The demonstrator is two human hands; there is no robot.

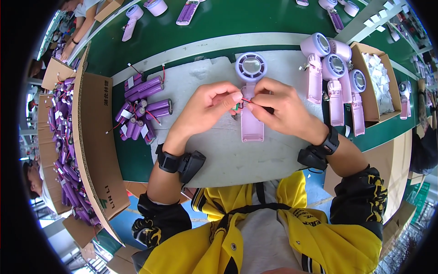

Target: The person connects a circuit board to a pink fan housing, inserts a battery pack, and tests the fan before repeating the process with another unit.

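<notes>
A pale purple handheld fan point(251, 66) lies in front of me, its round head away from me and its pink handle shell point(252, 128) open toward me. Over the top of that handle, my left hand point(205, 108) pinches thin red and black wires point(246, 100) between thumb and forefinger. From the other side, my right hand point(285, 108) is closed on the same wires, fingertips close to the left thumb. A small green circuit board point(236, 107) shows by the left fingers. The wire ends are hidden by my fingertips.
Purple battery packs point(145, 89) with wire leads are piled at left, beside a large carton point(98, 137) of more packs. Several fans point(335, 68) lie at right, near a box of white pieces point(378, 82). Further fans point(188, 11) lie across a pale rail point(205, 45). Another person works at far left.
</notes>
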